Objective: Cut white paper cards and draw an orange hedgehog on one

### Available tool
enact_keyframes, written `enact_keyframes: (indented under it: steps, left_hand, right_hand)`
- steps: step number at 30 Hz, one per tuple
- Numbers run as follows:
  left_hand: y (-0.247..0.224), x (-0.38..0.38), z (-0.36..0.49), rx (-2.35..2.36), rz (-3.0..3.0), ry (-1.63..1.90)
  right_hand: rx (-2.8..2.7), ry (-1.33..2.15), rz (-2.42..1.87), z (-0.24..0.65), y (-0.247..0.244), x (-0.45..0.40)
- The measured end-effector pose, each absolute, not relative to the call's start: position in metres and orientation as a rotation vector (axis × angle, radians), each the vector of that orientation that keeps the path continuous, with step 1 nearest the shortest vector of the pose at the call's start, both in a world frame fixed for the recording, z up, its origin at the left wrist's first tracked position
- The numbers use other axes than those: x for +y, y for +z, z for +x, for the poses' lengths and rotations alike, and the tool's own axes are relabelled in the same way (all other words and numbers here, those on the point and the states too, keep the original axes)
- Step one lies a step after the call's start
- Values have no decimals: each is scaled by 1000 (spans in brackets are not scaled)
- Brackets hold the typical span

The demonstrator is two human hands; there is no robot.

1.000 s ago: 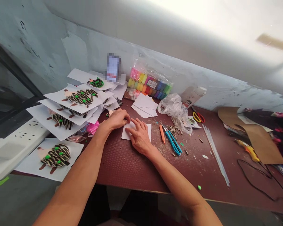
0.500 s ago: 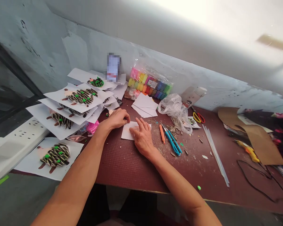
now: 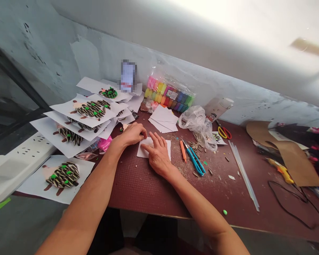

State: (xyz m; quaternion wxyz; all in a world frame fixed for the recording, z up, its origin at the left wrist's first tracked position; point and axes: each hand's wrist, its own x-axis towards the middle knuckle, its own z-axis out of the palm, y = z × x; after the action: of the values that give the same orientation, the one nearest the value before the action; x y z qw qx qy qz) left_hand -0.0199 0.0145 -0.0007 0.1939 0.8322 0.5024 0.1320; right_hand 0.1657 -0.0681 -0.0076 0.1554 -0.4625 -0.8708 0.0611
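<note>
A small white paper card [image 3: 165,146] lies on the dark red table in front of me. My right hand [image 3: 157,153] rests on the card with its fingers spread, and whatever lies beneath the palm is hidden. At the card's upper left corner, my left hand [image 3: 134,134] has its fingers curled down and together; I cannot make out what is between the fingertips. A bit of peach clay [image 3: 125,126] shows just behind the left hand. Right of the card lie an orange pen [image 3: 183,151] and a blue cutter [image 3: 195,159].
Sheets with seed-covered hedgehogs [image 3: 91,109] are piled at the left, near a white power strip [image 3: 29,150]. Behind are blank cards [image 3: 163,118], coloured clay [image 3: 168,94] and a plastic bag [image 3: 194,118]. Scissors [image 3: 223,132] and a yellow glue gun [image 3: 281,170] lie right.
My right hand has shifted slightly left across the card, and more of the card's right side shows. My left hand has barely moved.
</note>
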Motion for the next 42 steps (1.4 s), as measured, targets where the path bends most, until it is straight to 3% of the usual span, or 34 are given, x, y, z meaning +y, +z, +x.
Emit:
enact_keyframes:
  steps: [42]
  left_hand:
    - [-1, 13, -20, 1411, 2319, 402]
  right_hand:
    - [-2492, 101, -1282, 171, -8, -64]
